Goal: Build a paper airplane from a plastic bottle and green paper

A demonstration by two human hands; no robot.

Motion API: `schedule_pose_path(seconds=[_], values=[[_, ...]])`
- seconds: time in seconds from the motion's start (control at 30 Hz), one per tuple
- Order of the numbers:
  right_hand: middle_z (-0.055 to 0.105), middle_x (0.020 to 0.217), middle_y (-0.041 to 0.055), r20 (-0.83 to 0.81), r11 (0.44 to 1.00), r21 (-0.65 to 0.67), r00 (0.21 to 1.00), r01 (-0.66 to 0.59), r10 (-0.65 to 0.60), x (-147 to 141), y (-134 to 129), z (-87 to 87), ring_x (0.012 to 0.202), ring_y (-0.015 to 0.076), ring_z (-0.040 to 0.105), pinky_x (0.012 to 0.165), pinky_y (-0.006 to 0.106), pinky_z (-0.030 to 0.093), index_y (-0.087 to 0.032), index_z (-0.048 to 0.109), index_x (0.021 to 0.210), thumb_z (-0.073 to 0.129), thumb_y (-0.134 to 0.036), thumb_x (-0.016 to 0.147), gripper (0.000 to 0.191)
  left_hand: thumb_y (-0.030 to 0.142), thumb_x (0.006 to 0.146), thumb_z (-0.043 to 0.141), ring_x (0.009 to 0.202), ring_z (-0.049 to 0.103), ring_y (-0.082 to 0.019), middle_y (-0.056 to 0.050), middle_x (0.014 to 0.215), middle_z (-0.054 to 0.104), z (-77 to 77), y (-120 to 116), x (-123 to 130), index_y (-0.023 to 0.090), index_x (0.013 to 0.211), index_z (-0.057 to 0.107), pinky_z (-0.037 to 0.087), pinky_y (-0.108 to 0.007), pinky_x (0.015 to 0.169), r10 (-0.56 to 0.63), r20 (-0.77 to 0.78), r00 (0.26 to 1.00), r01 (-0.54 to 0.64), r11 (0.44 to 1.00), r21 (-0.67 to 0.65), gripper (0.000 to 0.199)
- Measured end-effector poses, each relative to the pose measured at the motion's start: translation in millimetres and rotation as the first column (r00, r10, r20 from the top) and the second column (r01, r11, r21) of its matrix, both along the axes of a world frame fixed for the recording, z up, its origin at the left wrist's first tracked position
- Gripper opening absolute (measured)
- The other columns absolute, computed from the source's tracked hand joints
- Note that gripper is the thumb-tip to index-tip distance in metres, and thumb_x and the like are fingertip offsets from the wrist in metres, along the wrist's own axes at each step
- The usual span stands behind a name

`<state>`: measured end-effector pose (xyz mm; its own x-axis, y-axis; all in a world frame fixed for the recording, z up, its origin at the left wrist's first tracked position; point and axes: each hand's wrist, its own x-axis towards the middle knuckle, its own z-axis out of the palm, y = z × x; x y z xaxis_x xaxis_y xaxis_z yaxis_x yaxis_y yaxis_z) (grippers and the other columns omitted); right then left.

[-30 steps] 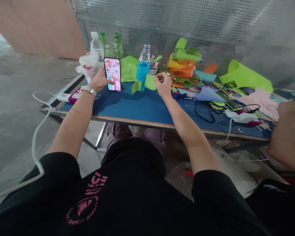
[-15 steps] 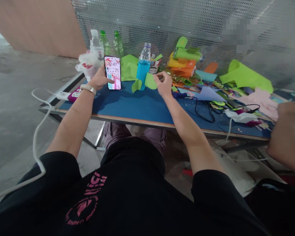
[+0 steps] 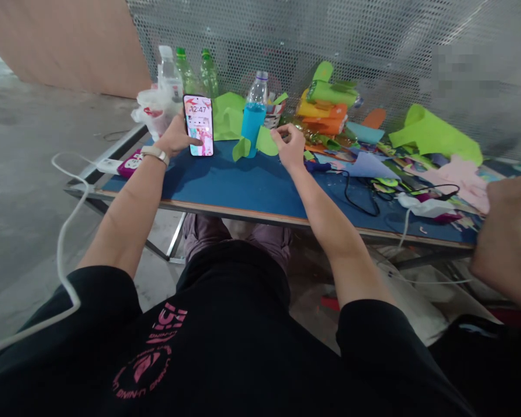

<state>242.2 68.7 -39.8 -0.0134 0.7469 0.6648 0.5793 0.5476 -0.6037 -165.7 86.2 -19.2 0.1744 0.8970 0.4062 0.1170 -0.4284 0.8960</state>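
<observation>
My left hand [image 3: 176,137] grips a smartphone [image 3: 199,127] upright, its lit screen turned toward me and showing 12:47. A plastic bottle [image 3: 254,116] wrapped in blue paper stands in the middle of the table. Green paper flaps stick out on both sides of its lower part. The right flap [image 3: 266,142] is pinched between the thumb and fingers of my right hand [image 3: 290,143]; the left flap [image 3: 241,149] hangs free. Behind the phone and the bottle rises a sheet of green paper [image 3: 228,114].
Green bottles [image 3: 209,75] and white cups in plastic [image 3: 153,116] stand at the back left. Orange and green paper-covered bottles [image 3: 325,110] lie stacked right of centre. Paper scraps [image 3: 373,166], a black cable [image 3: 351,200] and a power strip [image 3: 425,205] fill the right side, beside another person's arm [image 3: 506,243].
The view has shifted very slightly. Both hands keep their places, the left on the phone and the right at the green flap.
</observation>
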Motion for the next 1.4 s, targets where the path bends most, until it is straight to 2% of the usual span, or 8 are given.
schedule_pose_path(seconds=[0.3, 0.47, 0.7, 0.8, 0.9, 1.1, 1.23, 1.4], values=[[0.085, 0.123, 0.0186, 0.006, 0.999, -0.053, 1.000, 0.006, -0.005, -4, -11, 9.7, 0.115, 0.0398, 0.084, 0.108, 0.067, 0.076, -0.030, 0.079, 0.116, 0.049, -0.126, 0.097, 0.103, 0.029, 0.046, 0.126, 0.175, 0.060, -0.035, 0.004, 0.168, 0.080, -6.9, 10, -6, 0.031, 0.148, 0.068, 0.050, -0.059, 0.147, -0.014, 0.043, 0.999, 0.013, 1.000, 0.007, 0.117], [0.085, 0.117, 0.0180, -0.039, 0.998, -0.055, 0.999, 0.002, -0.004, -9, -21, 15.9, 0.112, 0.0418, 0.084, 0.109, 0.074, 0.076, -0.031, 0.079, 0.109, 0.054, -0.128, 0.092, 0.102, 0.027, 0.050, 0.126, 0.166, 0.065, -0.027, 0.002, 0.163, 0.083, -10.5, 12, -9, 0.022, 0.155, 0.058, 0.051, -0.052, 0.140, -0.048, 0.070, 0.996, 0.049, 0.999, -0.013, 0.125], [0.088, 0.116, 0.0168, -0.092, 0.999, -0.052, 0.996, 0.008, -0.013, -12, -26, 18.0, 0.110, 0.0413, 0.084, 0.114, 0.075, 0.075, -0.032, 0.073, 0.099, 0.062, -0.130, 0.084, 0.100, 0.042, 0.044, 0.128, 0.167, 0.065, -0.037, -0.006, 0.174, 0.077, -12.8, 12, -10, 0.027, 0.158, 0.060, 0.049, -0.069, 0.149, 0.009, 0.016, 1.000, -0.009, 1.000, 0.005, 0.133], [0.088, 0.115, 0.0164, -0.089, 0.999, -0.037, 0.996, 0.000, -0.003, -9, -23, 15.9, 0.107, 0.0396, 0.083, 0.110, 0.072, 0.075, -0.032, 0.073, 0.099, 0.055, -0.133, 0.084, 0.103, 0.042, 0.035, 0.128, 0.172, 0.064, -0.048, -0.015, 0.173, 0.077, -14.6, 17, -9, 0.026, 0.154, 0.065, 0.050, -0.075, 0.150, 0.020, 0.032, 0.999, -0.021, 1.000, 0.015, 0.135], [0.087, 0.114, 0.0160, -0.082, 1.000, -0.031, 0.997, -0.002, 0.000, -7, -20, 14.0, 0.104, 0.0381, 0.082, 0.108, 0.071, 0.075, -0.032, 0.072, 0.099, 0.052, -0.133, 0.085, 0.104, 0.036, 0.032, 0.126, 0.175, 0.062, -0.053, -0.017, 0.172, 0.075, -16.4, 21, -9, 0.029, 0.147, 0.066, 0.049, -0.077, 0.151, 0.036, 0.048, 0.998, -0.038, 0.999, 0.023, 0.130], [0.087, 0.112, 0.0157, -0.093, 1.000, -0.026, 0.996, 0.001, -0.004, -9, -20, 13.2, 0.100, 0.0372, 0.081, 0.107, 0.071, 0.075, -0.032, 0.072, 0.098, 0.054, -0.131, 0.086, 0.101, 0.024, 0.048, 0.124, 0.168, 0.066, -0.040, -0.009, 0.170, 0.078, -20.3, 20, -12, 0.025, 0.155, 0.062, 0.049, -0.072, 0.151, -0.003, 0.062, 0.998, 0.004, 1.000, -0.014, 0.123], [0.088, 0.115, 0.0159, -0.094, 0.999, -0.042, 0.996, -0.001, -0.003, -10, -22, 14.4, 0.101, 0.0386, 0.082, 0.107, 0.074, 0.075, -0.032, 0.071, 0.099, 0.056, -0.131, 0.085, 0.101, 0.030, 0.061, 0.120, 0.171, 0.064, -0.038, -0.004, 0.171, 0.079, -21.0, 19, -13, 0.027, 0.162, 0.060, 0.046, -0.070, 0.152, -0.017, 0.026, 1.000, 0.018, 1.000, -0.019, 0.118], [0.088, 0.116, 0.0172, -0.078, 0.999, -0.052, 0.997, -0.016, 0.012, -7, -19, 12.8, 0.100, 0.0386, 0.082, 0.105, 0.072, 0.076, -0.032, 0.073, 0.100, 0.055, -0.134, 0.083, 0.105, 0.050, 0.064, 0.105, 0.163, 0.075, -0.046, -0.006, 0.153, 0.090, -19.6, 23, -1, 0.033, 0.132, 0.075, 0.056, -0.070, 0.147, 0.108, 0.196, 0.975, -0.103, 0.994, -0.035, 0.076]])
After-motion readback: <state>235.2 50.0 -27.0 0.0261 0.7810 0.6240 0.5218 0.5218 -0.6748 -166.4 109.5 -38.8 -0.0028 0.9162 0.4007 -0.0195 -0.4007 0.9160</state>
